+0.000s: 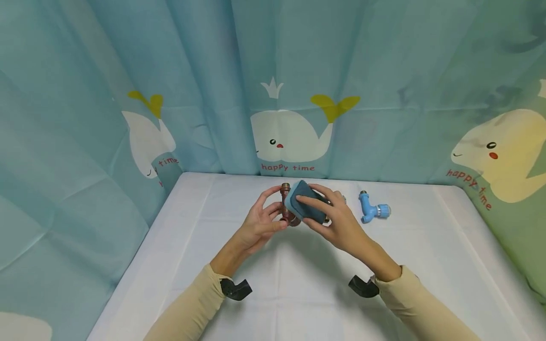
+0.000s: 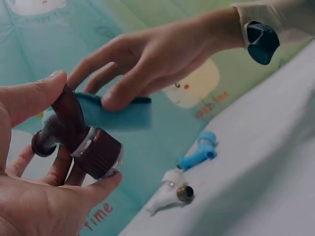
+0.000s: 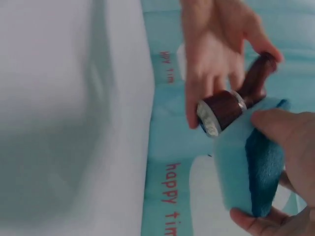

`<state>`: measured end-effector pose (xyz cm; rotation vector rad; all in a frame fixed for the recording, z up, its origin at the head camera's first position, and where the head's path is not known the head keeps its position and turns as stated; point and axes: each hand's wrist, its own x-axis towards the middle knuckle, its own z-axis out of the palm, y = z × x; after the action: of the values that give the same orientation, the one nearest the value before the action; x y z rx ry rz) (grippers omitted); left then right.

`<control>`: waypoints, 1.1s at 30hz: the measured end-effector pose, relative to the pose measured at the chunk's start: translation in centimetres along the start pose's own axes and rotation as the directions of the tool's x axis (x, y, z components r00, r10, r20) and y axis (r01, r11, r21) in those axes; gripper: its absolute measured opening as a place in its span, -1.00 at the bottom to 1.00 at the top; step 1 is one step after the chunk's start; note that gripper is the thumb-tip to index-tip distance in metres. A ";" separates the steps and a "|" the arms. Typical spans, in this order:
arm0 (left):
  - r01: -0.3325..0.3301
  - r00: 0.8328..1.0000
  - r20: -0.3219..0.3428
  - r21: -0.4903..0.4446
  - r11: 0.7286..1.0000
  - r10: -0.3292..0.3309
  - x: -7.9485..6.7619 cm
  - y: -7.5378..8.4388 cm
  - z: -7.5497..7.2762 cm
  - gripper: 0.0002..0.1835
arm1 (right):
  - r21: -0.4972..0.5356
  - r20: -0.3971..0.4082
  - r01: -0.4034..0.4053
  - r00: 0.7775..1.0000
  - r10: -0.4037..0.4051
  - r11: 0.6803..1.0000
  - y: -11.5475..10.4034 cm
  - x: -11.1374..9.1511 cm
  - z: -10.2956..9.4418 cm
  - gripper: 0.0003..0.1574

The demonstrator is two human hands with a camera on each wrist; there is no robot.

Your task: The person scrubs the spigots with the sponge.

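Note:
My left hand (image 1: 259, 226) holds a dark reddish-brown faucet (image 2: 93, 142) up above the table, thumb at one end and fingers at its ribbed knob. In my right hand (image 1: 343, 225) is a two-layer sponge (image 3: 236, 164), light blue on one side and dark blue on the other, pinched between thumb and fingers. The sponge lies against or right beside the faucet's body; actual contact is hard to tell. Part of the faucet is hidden behind the sponge in the head view.
A blue faucet (image 1: 371, 208) lies on the white-covered table (image 1: 239, 293) to the right. Near it sits a white faucet (image 2: 172, 191) with a brass-coloured end, mostly hidden by my right hand in the head view. A whale-print curtain (image 1: 204, 94) stands behind the table.

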<state>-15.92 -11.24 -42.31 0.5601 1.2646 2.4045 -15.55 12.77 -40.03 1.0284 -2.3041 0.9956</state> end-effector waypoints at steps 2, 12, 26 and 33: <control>-0.010 1.000 -0.003 -0.003 1.000 0.010 0.1 0.1 -0.1 0.07 | 0.016 -0.014 -0.021 1.000 0.022 1.000 0.1 0.1 0.1 -0.24; -0.007 1.000 -0.017 0.007 1.000 0.007 0.2 0.3 0.2 0.06 | 0.027 -0.013 -0.056 0.998 0.056 0.998 -0.3 0.1 -0.1 -0.23; -0.033 0.998 -0.039 0.139 0.990 0.039 0.3 -0.1 0.4 0.11 | 0.053 0.003 -0.059 0.998 0.059 0.997 -0.3 0.4 0.2 -0.26; -0.030 0.997 -0.061 0.146 0.989 0.039 0.2 -0.1 0.0 0.09 | 0.018 -0.013 -0.099 0.995 0.099 0.995 0.0 1.1 0.4 -0.31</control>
<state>-16.10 -11.06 -42.35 0.5546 1.4769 2.3892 -16.24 11.93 -39.64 0.9186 -2.3589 1.0594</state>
